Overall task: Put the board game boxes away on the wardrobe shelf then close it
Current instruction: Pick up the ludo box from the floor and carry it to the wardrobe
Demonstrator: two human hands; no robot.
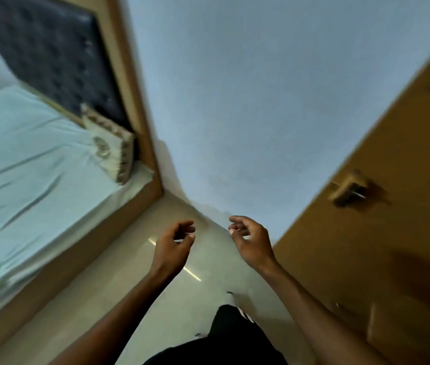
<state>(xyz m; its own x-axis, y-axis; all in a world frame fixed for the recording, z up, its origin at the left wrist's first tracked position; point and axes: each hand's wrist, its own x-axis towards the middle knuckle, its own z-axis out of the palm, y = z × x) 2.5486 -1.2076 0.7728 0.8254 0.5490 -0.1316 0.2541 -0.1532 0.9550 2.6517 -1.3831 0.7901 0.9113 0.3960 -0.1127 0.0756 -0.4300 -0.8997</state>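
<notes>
Left hand (174, 245): held out over the floor, fingers loosely curled and apart, nothing gripped.
Right hand (250, 242): raised level with the left, fingers curled but parted, empty.
Board game boxes: none can be made out in this blurred view.
Wooden door (382, 233): seen on the right, close beside the right forearm; a metal handle (351, 189) is mounted on it. Whether it belongs to the wardrobe cannot be told.
Bed (24, 167): placed on the left, covered with a pale sheet, a patterned pillow (108, 146) propped against the dark padded headboard (50, 54).
Floor (119, 272): a glossy strip runs between bed frame and door.
Wall (248, 101): plain and pale, directly ahead of both hands.
</notes>
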